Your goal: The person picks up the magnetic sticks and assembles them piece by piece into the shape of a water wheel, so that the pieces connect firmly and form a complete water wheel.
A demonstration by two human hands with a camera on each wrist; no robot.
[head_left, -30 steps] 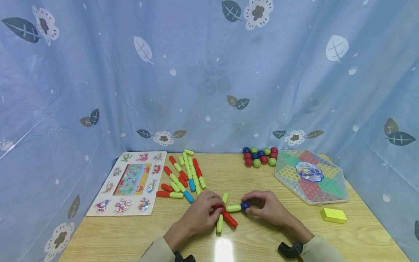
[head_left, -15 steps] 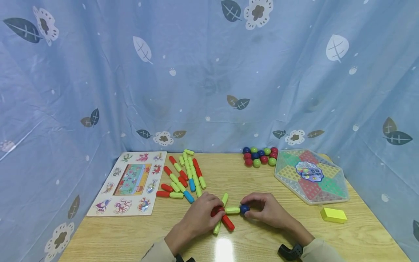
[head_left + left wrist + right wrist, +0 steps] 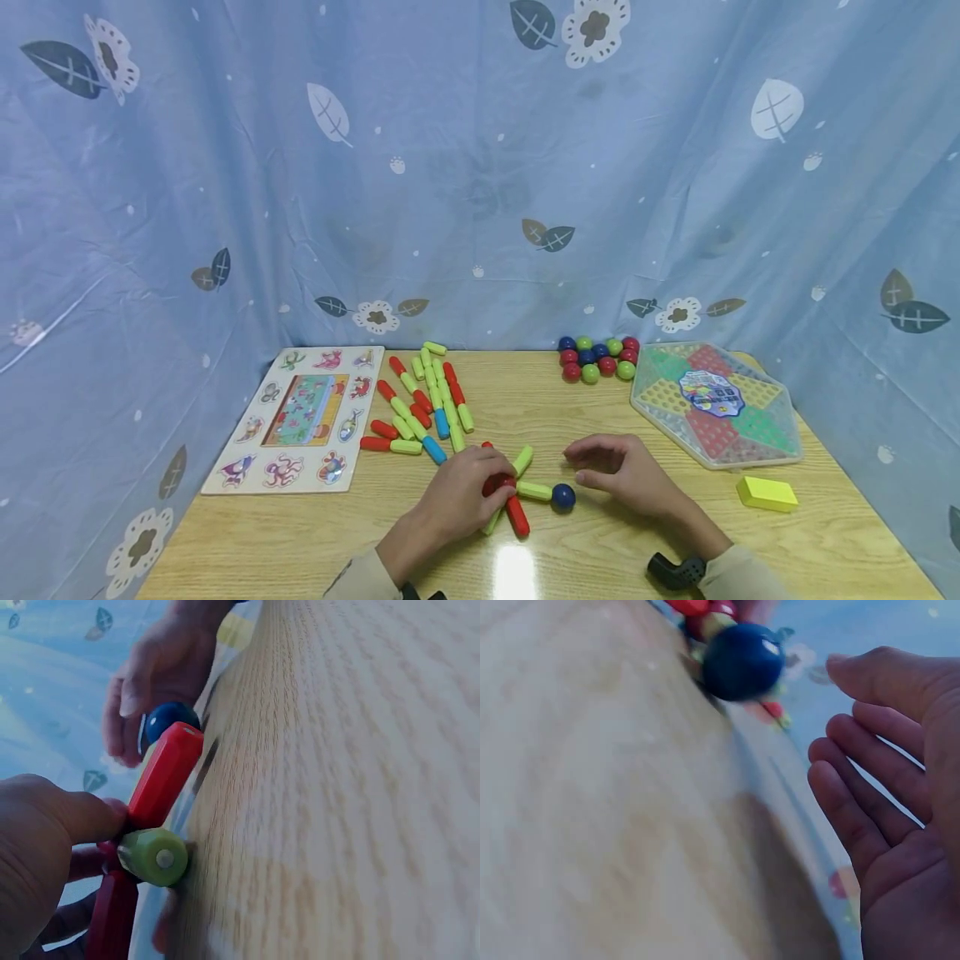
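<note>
Grip, left hand [image 3: 467, 489]: I pinch the red ball [image 3: 509, 481] where the sticks meet. Right hand [image 3: 632, 477] has just released the blue ball [image 3: 563, 497] and is empty, just beside it. Blue ball sits at the outer end of a yellow-green stick [image 3: 536, 492], above the tabletop [image 3: 600, 558]. Judgement: that joint looks made, no longer needing my right-hand support.

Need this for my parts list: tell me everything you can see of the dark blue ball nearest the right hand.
The dark blue ball is round, smooth and glossy, with a bright highlight, and looks like plastic. It sits at the outer end of a yellow-green rod, seemingly joined to it. The right hand is beside it, not touching. Whether its underside rests on the table is hard to tell.
</note>
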